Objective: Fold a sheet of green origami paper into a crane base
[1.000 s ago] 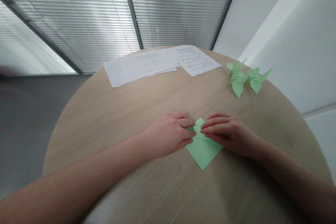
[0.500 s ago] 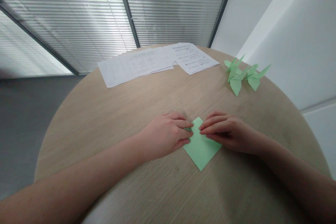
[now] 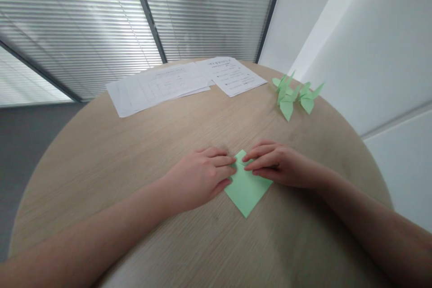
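Observation:
A small square of light green origami paper (image 3: 246, 195) lies on the table, turned so that one corner points toward me. Some fold lines show near its far corner. My left hand (image 3: 204, 175) rests over its left side, with stretched fingers lying on the paper. From the other side, my right hand (image 3: 281, 164) touches the upper right part with its fingertips, the fingers slightly apart. Between the two sets of fingertips there is a narrow gap. Both side corners of the paper are partly hidden under the hands.
Several folded green paper cranes (image 3: 286, 99) stand together at the far right of the round wooden table (image 3: 111, 144). White printed sheets (image 3: 162, 87) overlap along the far edge. Beyond the table are window blinds (image 3: 209, 13) and a white wall (image 3: 378, 40).
The view has shifted, so the whole scene sits further left. My right fingertips have spread slightly and moved a little on the paper. The left hand stays in place on it.

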Action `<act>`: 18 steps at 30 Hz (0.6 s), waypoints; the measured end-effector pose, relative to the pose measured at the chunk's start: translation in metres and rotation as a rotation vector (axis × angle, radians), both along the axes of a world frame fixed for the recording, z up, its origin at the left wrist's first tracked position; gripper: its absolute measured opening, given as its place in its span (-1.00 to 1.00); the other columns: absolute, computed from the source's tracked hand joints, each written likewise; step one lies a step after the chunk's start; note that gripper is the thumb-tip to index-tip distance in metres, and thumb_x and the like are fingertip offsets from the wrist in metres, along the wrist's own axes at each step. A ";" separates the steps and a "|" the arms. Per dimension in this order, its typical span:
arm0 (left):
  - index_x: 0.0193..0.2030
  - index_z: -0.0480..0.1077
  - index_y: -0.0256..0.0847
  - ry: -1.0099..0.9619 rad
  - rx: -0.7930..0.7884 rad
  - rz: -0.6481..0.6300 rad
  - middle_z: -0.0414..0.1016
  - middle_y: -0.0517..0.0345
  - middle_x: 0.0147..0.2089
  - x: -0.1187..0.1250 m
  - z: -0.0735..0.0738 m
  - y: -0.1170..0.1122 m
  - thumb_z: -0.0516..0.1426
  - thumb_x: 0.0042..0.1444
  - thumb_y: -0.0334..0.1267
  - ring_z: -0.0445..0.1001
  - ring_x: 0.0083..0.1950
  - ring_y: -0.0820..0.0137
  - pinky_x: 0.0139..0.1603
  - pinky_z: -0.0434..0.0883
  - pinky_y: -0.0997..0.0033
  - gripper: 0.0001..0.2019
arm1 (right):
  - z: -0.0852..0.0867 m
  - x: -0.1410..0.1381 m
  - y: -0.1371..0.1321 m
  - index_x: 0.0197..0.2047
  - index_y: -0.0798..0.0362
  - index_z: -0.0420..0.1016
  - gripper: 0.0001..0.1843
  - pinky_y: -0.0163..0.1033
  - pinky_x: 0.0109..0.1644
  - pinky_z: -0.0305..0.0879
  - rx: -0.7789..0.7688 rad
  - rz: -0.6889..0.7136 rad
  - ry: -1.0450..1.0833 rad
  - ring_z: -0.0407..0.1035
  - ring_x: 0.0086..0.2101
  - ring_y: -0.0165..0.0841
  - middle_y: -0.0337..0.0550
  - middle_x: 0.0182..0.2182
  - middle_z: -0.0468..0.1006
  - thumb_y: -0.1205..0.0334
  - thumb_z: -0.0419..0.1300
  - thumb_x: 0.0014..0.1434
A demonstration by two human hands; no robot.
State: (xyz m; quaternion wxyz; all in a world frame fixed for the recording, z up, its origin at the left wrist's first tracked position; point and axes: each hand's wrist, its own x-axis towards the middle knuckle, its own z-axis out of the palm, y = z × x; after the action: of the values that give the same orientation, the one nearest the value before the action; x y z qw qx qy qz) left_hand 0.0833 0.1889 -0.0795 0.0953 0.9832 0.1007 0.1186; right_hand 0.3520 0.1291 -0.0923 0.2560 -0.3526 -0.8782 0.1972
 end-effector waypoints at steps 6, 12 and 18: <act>0.07 0.54 -0.19 0.033 0.060 -0.002 0.61 0.11 0.13 0.000 0.000 0.000 0.13 0.36 -0.24 0.48 0.22 0.18 0.27 0.44 0.13 -0.76 | 0.001 0.000 0.000 -0.03 -0.07 0.66 -0.81 -0.06 0.13 0.41 -0.010 0.013 -0.010 0.52 -0.04 -0.26 -0.11 -0.02 0.68 0.30 0.26 0.34; 0.10 0.54 -0.22 0.048 0.079 -0.015 0.61 0.11 0.13 0.001 0.002 -0.001 0.09 0.39 -0.25 0.48 0.21 0.16 0.25 0.45 0.11 -0.73 | 0.002 0.010 0.001 0.02 -0.08 0.65 -0.75 -0.05 0.19 0.36 -0.082 0.045 0.004 0.50 0.02 -0.27 -0.11 0.04 0.65 0.33 0.21 0.37; 0.08 0.54 -0.19 0.055 0.017 0.006 0.60 0.13 0.14 0.001 0.003 -0.001 0.07 0.38 -0.26 0.49 0.20 0.17 0.24 0.46 0.12 -0.74 | 0.003 0.015 0.002 0.00 -0.04 0.66 -0.79 -0.05 0.21 0.35 -0.114 0.038 0.008 0.47 0.08 -0.24 -0.03 0.10 0.61 0.29 0.24 0.36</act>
State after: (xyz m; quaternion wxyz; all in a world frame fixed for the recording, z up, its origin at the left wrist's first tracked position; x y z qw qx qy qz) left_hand 0.0842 0.1881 -0.0761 0.0836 0.9866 0.1050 0.0928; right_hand 0.3670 0.1314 -0.0895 0.2349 -0.3493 -0.8710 0.2532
